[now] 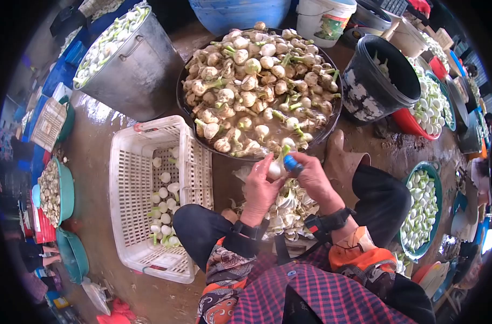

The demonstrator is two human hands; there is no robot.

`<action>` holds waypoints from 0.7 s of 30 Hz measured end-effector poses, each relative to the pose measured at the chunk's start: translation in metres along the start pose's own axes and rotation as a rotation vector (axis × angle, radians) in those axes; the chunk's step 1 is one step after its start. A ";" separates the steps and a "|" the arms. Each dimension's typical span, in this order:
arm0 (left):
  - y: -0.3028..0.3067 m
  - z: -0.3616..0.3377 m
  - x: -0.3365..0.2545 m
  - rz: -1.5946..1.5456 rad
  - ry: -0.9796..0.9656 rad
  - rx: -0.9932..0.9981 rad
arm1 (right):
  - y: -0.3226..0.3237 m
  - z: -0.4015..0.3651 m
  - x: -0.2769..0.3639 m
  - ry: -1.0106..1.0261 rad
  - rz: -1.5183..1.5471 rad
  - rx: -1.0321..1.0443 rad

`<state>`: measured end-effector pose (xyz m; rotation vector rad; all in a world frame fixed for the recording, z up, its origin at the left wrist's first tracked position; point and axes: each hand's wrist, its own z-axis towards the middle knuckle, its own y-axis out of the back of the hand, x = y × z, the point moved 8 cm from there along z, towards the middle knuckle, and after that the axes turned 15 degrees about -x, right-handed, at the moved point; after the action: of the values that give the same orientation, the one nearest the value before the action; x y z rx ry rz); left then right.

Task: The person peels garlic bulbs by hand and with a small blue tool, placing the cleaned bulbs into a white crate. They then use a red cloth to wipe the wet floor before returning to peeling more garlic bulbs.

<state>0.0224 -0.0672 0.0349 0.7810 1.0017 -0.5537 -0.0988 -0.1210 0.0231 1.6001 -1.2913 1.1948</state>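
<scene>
Head view: 1 garlic bulb held between 2 hands, above a heap of husks

The left hand (261, 186) closes its fingers around the lower part of a white garlic bulb (276, 169), a grip that probably keeps it steady and leaves the green stem (286, 150) exposed. The right hand (317, 179) is bent in against the bulb's other side, a blue piece (293, 163) at its thumb. I cannot tell whether that piece is a finger guard or a tool, nor whether this hand grips the bulb or only presses it.

The bulb is over the gap between the person's 2 knees, just short of the wide dark basin (180, 100). Below it, loose papery husks (292, 211) lie heaped, seemingly because scraps held here would drop straight down.

The basin, full of soil-stained bulbs (251, 81) in brown water, sits straight ahead, likely to suit both arms. At the left knee stands a white lattice crate (118, 216), open upward, with clean white bulbs (165, 218) gathered toward its near end; that spot puts it within the left arm's easy reach. A metal bucket (138, 78) and a black bucket (359, 86) flank the basin, perhaps set there to leave the middle free.
</scene>
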 end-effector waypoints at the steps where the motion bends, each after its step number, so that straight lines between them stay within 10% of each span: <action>1: -0.001 -0.001 -0.004 0.044 -0.066 -0.014 | -0.002 0.001 -0.003 0.071 -0.163 0.015; 4: 0.002 0.002 -0.019 0.102 -0.233 -0.037 | 0.003 0.005 -0.003 0.073 -0.079 -0.094; 7: -0.015 -0.015 0.026 -0.681 0.818 0.240 | -0.003 0.002 -0.006 -0.079 0.198 -0.051; 11: -0.038 -0.031 0.033 -1.104 1.204 0.344 | -0.007 -0.002 -0.016 -0.169 0.351 -0.048; 15: -0.027 -0.026 0.053 -0.560 0.923 0.078 | 0.006 0.001 -0.009 0.088 0.013 -0.148; 17: -0.029 -0.029 0.052 -0.766 0.976 0.100 | -0.001 -0.003 0.002 0.093 0.018 -0.031; 21: -0.029 -0.017 0.040 -1.036 0.939 0.173 | -0.009 -0.007 -0.026 -0.447 0.633 0.066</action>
<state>0.0100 -0.0742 -0.0158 0.6192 2.2889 -1.2122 -0.0932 -0.1053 0.0001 1.6121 -2.1804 1.2827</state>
